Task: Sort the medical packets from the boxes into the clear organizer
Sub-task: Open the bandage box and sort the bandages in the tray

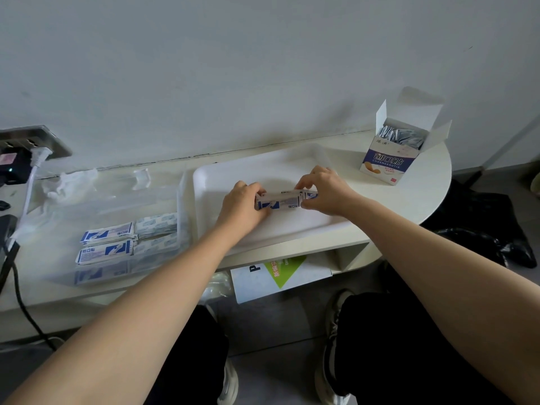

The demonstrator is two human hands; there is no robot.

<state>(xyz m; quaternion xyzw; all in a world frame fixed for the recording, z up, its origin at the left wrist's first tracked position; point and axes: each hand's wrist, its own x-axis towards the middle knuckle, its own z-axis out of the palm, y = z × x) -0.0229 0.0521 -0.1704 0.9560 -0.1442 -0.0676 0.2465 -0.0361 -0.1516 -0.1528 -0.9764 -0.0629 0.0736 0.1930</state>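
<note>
a: where are the packets?
b: a stack of packets (285,201) sits over the white tray (233,173), left hand (244,204) and right hand (323,192) pinching its ends.
a: the clear organizer (122,226)?
b: left of it, holding some.

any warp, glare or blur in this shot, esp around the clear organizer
Head view: wide-angle lens bows the table edge; light is soft and even, no hard glare; the clear organizer nearly washes into the table; the packet stack is slightly soft.
</note>
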